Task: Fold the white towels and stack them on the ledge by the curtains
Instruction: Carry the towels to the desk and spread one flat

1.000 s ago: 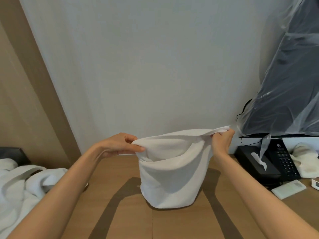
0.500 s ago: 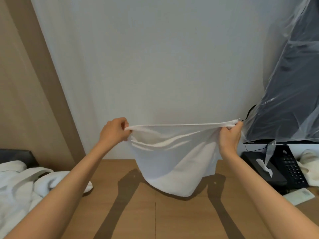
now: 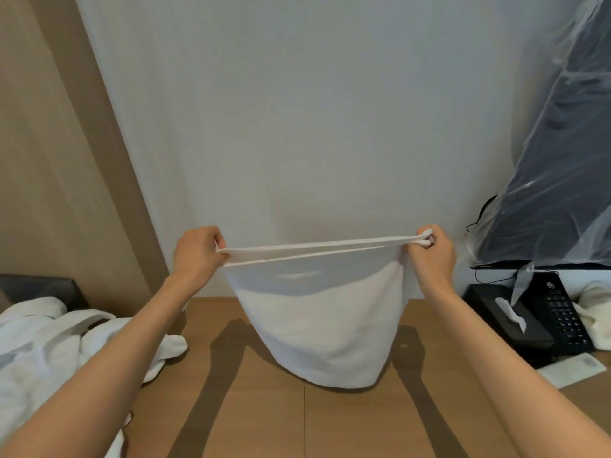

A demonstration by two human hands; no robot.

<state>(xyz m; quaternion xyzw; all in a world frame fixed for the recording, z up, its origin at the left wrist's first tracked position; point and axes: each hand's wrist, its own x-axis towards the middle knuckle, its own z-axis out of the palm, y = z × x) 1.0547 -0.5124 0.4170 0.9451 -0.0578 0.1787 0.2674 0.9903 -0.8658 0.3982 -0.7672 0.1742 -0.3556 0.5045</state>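
A white towel hangs doubled over in front of me, its two top edges stretched taut between my hands. My left hand grips the left corners and my right hand grips the right corners, both at chest height above the wooden ledge. The towel's lower fold hangs near the wood; whether it touches I cannot tell. A heap of loose white towels lies at the left. Beige curtains hang at the far left.
A white wall stands straight ahead. At the right sit a black tissue box, a black telephone, a white card and another white cloth. A plastic-wrapped dark screen leans above them.
My hands have moved apart and risen, pulling the slack top edges of the towel into a straight taut line. The towel now hangs flat instead of bagging open.
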